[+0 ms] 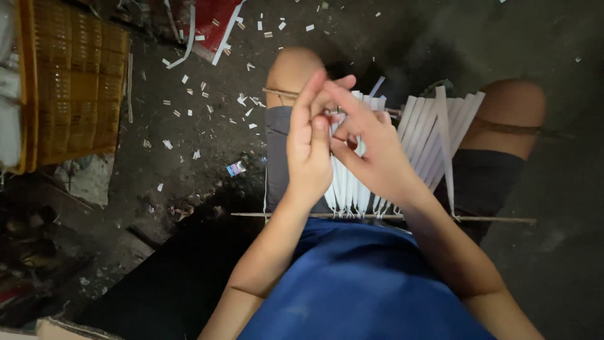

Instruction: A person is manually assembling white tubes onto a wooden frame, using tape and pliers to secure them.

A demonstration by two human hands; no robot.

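A row of white paper strips (423,133) is strung between two thin wooden sticks, the near stick (491,219) lying across my lap and the far stick (280,92) over my knees. My left hand (309,148) and my right hand (371,148) meet above the strips at the middle of the row. The fingers of both hands pinch together on one white strip (341,165); the exact grip is hidden by the fingers. I sit with bare knees, dark shorts and a blue shirt.
A yellow plastic crate (75,82) stands at the far left. Small white paper scraps (207,101) litter the dark floor in front of my knees, with a red-and-white sheet (217,22) at the top. A small coloured wrapper (236,167) lies near my left knee.
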